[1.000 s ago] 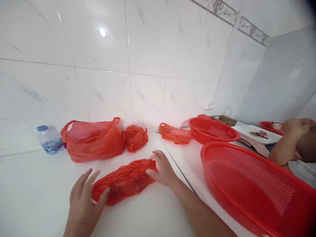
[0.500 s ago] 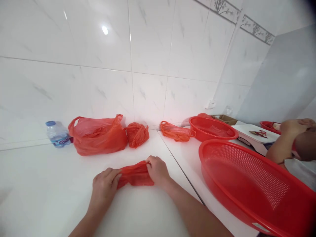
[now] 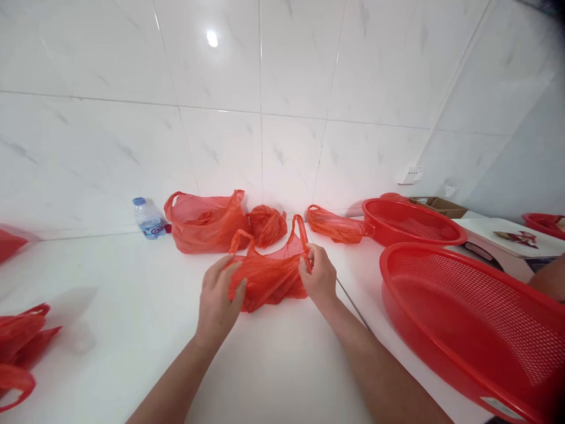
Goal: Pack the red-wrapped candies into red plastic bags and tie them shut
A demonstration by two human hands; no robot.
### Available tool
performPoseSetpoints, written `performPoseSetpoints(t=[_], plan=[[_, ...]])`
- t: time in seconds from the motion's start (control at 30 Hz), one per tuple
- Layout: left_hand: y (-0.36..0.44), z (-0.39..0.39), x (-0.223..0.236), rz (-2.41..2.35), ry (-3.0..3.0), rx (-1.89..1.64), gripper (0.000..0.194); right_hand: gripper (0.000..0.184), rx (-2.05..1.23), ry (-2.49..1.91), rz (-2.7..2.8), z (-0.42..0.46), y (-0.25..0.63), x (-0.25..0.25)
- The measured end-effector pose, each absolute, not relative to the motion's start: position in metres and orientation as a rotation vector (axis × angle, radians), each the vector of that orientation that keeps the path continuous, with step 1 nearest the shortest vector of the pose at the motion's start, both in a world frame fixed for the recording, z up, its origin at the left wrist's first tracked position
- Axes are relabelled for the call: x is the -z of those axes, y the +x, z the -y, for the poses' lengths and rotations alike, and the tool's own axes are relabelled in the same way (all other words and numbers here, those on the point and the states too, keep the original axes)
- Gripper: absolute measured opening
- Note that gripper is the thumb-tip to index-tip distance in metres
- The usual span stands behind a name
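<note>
A red plastic bag (image 3: 269, 274) stands on the white counter (image 3: 141, 312) in front of me, its two handles raised. My left hand (image 3: 218, 300) pinches the bag's left side below one handle. My right hand (image 3: 318, 277) is closed on the right handle. Whatever is inside the bag is hidden by the plastic.
Against the tiled wall sit a larger red bag (image 3: 205, 221), a knotted red bag (image 3: 267, 225), a flat red bag (image 3: 335, 227) and a small water bottle (image 3: 148, 218). Two red colander baskets (image 3: 468, 318) stand at right. More red bags (image 3: 20, 341) lie at far left. Another person's arm (image 3: 549, 280) shows at right.
The bag lay flat and was gathered between my hands; now both hands have pulled its handles up and apart. My view has swung left, showing more bags.
</note>
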State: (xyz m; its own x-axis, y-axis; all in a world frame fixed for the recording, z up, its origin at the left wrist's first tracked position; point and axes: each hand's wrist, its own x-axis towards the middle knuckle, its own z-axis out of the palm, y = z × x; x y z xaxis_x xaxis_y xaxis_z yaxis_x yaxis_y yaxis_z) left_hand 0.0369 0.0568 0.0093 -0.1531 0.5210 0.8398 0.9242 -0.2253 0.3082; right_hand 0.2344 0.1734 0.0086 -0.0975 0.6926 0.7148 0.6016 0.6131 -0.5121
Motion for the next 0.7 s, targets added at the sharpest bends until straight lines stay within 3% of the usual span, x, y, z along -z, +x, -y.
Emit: performPoseSetpoints(t=[0.1,0.2,0.3,0.37,0.53,0.63,0.7], plan=[[0.043,-0.063,-0.015,1.404,-1.962,1.149,0.030,0.039,0.078,-0.813,1.967,-0.165,0.228,-0.009],[0.054,-0.068,-0.024,1.268,-2.061,1.090,0.031,0.049,0.160,-0.858,2.208,-0.163,0.223,-0.005],[0.066,-0.073,-0.035,1.267,-2.137,1.116,0.031,0.022,0.128,-0.904,2.430,-0.159,0.218,0.003],[0.072,-0.078,-0.042,1.373,-2.297,0.971,0.029,0.014,0.104,-0.805,2.519,-0.152,0.214,0.005],[0.053,-0.085,-0.045,2.009,-2.341,0.058,0.014,0.025,0.032,-0.726,2.596,-0.131,0.211,-0.001],[0.027,-0.072,-0.041,2.197,-2.135,-0.076,0.013,0.042,-0.016,-0.931,2.570,-0.134,0.216,-0.007],[0.012,-0.060,-0.041,2.276,-2.023,-0.043,0.015,0.039,-0.039,-1.090,2.523,-0.143,0.220,-0.008]])
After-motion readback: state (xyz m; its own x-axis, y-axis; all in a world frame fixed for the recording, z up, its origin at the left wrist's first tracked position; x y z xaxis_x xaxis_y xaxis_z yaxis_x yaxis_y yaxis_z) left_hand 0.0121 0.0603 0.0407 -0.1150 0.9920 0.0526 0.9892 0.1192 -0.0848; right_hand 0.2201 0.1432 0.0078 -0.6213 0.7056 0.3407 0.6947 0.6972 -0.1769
